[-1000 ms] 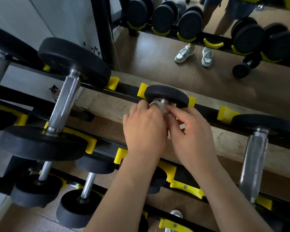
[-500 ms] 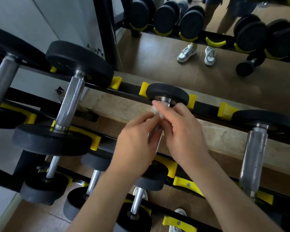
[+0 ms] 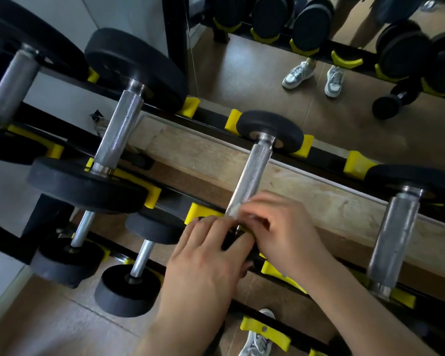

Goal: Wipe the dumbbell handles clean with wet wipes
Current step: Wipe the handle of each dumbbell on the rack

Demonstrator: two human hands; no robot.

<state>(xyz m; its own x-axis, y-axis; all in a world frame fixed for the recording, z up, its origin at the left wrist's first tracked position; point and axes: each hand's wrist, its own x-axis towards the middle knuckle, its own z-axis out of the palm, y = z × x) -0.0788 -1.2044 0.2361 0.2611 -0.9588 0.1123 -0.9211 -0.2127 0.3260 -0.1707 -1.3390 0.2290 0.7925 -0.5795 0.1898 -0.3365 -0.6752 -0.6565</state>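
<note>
Low on handle (image 3: 252,173), wet wipe (image 3: 233,211) mostly hidden, right hand (image 3: 285,235) blurred

The left hand (image 3: 203,255) and the right hand (image 3: 283,235) are bare, with the forearms (image 3: 344,299) uncovered. At 6 o'clock shows one white and grey sneaker (image 3: 257,337) with laces. The mirror (image 3: 242,73) at 12 o'clock reflects a matching pair (image 3: 297,74) under bare legs (image 3: 355,24).
</note>
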